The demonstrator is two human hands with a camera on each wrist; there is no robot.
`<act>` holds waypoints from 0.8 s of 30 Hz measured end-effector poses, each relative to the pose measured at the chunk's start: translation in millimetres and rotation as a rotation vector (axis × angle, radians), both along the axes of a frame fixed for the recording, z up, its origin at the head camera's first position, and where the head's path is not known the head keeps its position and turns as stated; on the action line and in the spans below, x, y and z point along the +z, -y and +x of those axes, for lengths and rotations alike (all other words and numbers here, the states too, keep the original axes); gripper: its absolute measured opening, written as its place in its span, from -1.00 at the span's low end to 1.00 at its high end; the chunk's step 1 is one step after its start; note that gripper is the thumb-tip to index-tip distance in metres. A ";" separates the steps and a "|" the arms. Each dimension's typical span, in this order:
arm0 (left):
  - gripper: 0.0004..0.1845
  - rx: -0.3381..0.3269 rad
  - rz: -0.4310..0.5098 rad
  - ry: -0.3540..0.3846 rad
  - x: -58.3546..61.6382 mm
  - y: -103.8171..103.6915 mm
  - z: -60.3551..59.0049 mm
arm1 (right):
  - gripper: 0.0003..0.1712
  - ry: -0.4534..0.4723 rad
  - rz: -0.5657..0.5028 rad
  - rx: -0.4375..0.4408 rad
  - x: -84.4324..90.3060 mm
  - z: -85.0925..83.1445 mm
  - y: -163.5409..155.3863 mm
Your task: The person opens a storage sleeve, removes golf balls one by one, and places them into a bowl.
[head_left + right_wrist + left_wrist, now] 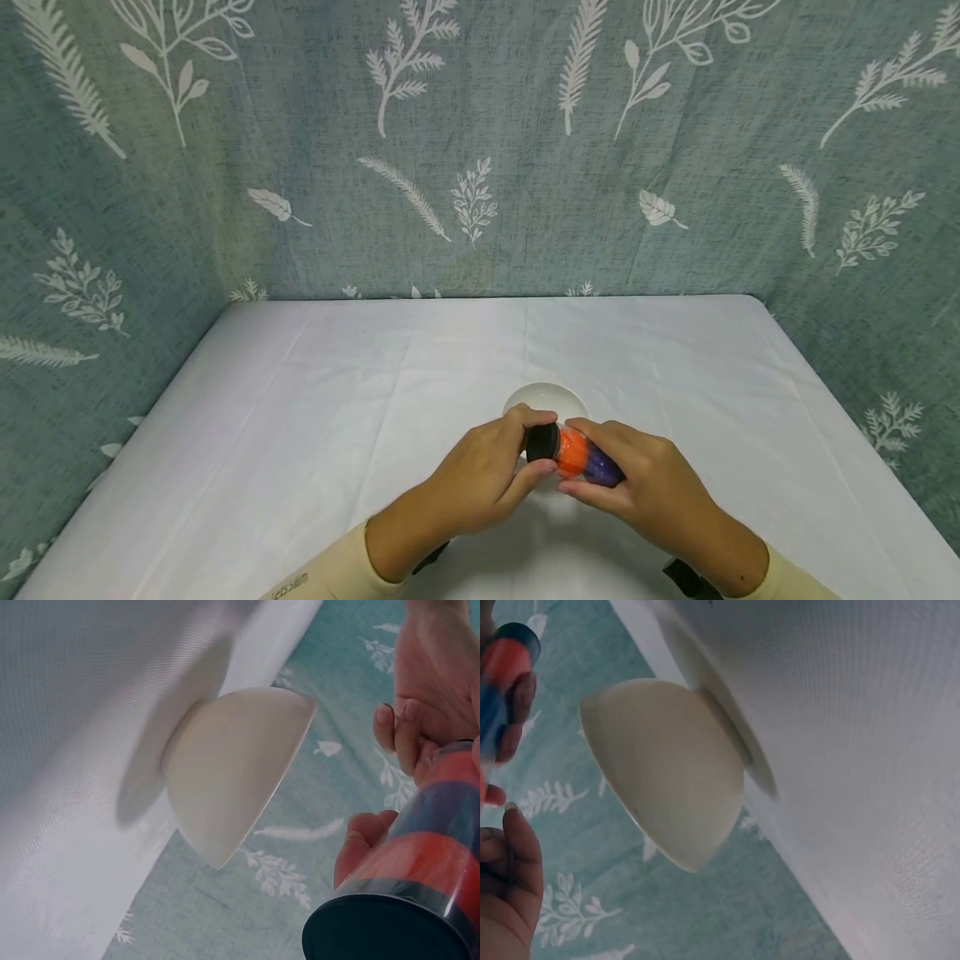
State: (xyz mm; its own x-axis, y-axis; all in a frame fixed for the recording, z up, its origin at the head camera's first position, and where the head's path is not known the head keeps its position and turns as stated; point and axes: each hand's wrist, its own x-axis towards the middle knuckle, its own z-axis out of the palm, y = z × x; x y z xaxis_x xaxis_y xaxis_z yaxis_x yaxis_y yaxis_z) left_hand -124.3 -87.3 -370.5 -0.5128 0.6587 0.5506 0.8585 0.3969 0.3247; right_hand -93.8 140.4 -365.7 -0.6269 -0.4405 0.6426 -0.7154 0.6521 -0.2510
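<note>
Progress: container (572,452) held aloft, black cap (542,442) on, not yet set down; anything further, can't tell.
Left hand (483,471): pinching that cap!
Right hand (652,475): wrapped round the body.
Container's spot: by the white bowl's (660,772) near side.
Container's look: shiny, tilted, banded orange and purple, dark-ended.

Dark lettering (290,586) observed on the cream left sleeve (341,567), running along the forearm at the lower edge of the head view. Characters small; a fragment resembling "ects" is discernible, the remainder too blurred to read with certainty.
</note>
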 end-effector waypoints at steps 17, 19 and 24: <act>-0.49 0.067 0.029 0.152 -1.3 -4.4 4.6 | -0.31 -0.062 0.010 -0.032 -5.5 -3.0 1.9; -0.51 0.065 0.033 0.174 -0.6 -4.7 5.0 | -0.30 -0.074 0.014 -0.039 -6.2 -3.3 2.1; -0.55 0.065 0.050 0.238 -0.3 -5.3 7.0 | -0.29 -0.098 0.015 -0.043 -8.1 -4.0 2.7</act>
